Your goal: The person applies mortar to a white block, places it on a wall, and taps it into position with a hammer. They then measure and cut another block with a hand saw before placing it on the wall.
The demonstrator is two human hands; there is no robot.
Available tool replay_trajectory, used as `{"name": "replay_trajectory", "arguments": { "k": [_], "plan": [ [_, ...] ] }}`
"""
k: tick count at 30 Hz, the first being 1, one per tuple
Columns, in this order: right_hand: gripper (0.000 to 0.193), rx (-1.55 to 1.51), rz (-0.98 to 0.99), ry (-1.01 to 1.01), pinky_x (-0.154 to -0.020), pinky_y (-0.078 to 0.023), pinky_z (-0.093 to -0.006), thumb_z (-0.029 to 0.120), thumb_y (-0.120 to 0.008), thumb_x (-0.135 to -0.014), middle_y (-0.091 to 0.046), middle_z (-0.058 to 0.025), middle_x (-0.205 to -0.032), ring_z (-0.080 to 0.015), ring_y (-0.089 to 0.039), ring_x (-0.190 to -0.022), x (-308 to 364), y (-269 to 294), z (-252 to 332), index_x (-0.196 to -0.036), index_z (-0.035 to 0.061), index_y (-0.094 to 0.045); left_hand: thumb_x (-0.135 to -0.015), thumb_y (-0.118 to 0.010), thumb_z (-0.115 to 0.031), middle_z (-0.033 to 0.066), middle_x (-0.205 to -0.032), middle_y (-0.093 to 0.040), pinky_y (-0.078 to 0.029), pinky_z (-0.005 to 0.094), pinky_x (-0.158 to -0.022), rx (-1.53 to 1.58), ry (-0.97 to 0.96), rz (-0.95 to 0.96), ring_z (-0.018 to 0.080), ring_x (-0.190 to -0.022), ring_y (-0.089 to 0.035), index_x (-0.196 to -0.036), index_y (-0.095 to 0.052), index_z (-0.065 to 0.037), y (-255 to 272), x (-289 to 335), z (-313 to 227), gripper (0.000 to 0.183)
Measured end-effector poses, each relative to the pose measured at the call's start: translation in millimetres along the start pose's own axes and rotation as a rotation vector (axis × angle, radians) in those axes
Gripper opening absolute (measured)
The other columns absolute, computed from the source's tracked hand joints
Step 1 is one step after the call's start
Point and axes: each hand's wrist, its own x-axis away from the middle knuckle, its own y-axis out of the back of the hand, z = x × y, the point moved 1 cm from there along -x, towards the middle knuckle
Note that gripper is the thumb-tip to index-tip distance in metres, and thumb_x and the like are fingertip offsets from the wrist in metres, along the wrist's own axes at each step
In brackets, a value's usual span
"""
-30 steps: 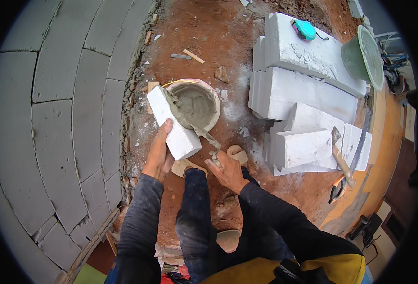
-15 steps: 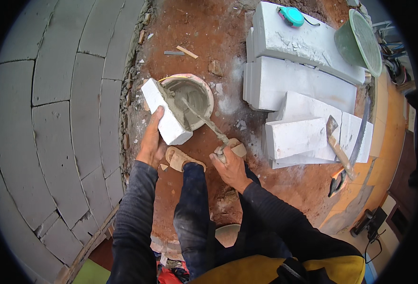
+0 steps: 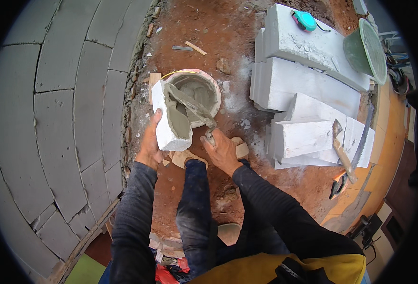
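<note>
My left hand grips a white lightweight block from its left side, holding it tilted beside a bucket. Grey mortar coats the block's face on the bucket side. In my right hand is the handle of a trowel, its blade smeared with mortar and lying against the coated face near the top. Behind the block stands the round bucket, partly filled with wet mortar. The block hides the bucket's near left side.
A grey block wall rises along the left. White blocks are stacked at right, with a teal tape measure and a green bucket on top. A hatchet-like tool and a handsaw lie across the lower blocks.
The trowel has come up out of the bucket onto the block's face. My left hand has turned the block so its mortar-coated side shows more.
</note>
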Motion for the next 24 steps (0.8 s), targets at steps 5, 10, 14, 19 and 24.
{"name": "replay_trajectory", "arguments": {
  "k": [5,10,14,19,24],
  "plan": [
    [0.022,-0.014,-0.048,0.084,-0.076,-0.052,-0.0553,0.022,-0.07,-0.1,-0.062,-0.0211,-0.1,-0.0498,-0.064,-0.089,-21.9,-18.5,-18.5,-0.106,0.0037,-0.059,-0.102,-0.059,-0.065,0.0151,-0.128,-0.072,-0.066,0.0498,-0.087,0.161,-0.028,0.053,0.0306,-0.107,-0.075,-0.147,-0.057,-0.009,5.0,16.3,1.7,0.072],
    [0.023,0.057,-0.091,0.031,-0.077,-0.052,-0.0546,0.011,-0.068,-0.094,-0.06,-0.0221,-0.103,-0.0492,-0.063,-0.095,-17.1,-8.0,-30.0,-0.114,0.0024,-0.059,-0.099,-0.062,-0.068,0.0208,-0.131,-0.069,-0.065,0.0521,-0.089,0.235,0.022,0.079,0.0385,-0.106,-0.074,-0.151,-0.053,-0.004,26.8,38.7,2.6,0.083],
    [0.023,0.018,-0.102,0.193,-0.077,-0.053,-0.0542,0.013,-0.069,-0.096,-0.061,-0.0224,-0.103,-0.0493,-0.064,-0.094,-30.0,-13.4,-28.0,-0.114,0.0038,-0.059,-0.097,-0.065,-0.067,0.0251,-0.136,-0.066,-0.063,0.0533,-0.095,0.16,0.05,0.143,0.0409,-0.113,-0.072,-0.155,-0.049,-0.001,49.6,40.6,6.8,0.089],
    [0.024,0.146,-0.018,0.079,-0.077,-0.053,-0.0554,0.022,-0.069,-0.101,-0.063,-0.0236,-0.107,-0.0498,-0.064,-0.094,-38.6,-18.0,-46.0,-0.113,0.0044,-0.059,-0.094,-0.077,-0.053,0.0191,-0.144,-0.064,-0.059,0.0443,-0.106,0.068,0.078,0.062,0.0308,-0.124,-0.069,-0.157,-0.047,-0.001,63.0,49.6,4.6,0.087],
    [0.045,0.384,0.266,-0.185,-0.093,-0.053,-0.0552,0.031,-0.073,-0.099,-0.065,-0.0263,-0.122,-0.0494,-0.064,-0.11,-66.3,-26.5,-73.4,-0.13,0.002,-0.058,-0.094,-0.075,-0.058,0.0199,-0.143,-0.064,-0.057,0.0462,-0.109,0.067,0.037,0.145,0.0309,-0.129,-0.067,-0.157,-0.046,-0.001,56.5,63.1,5.1,0.09]
  ]
}}
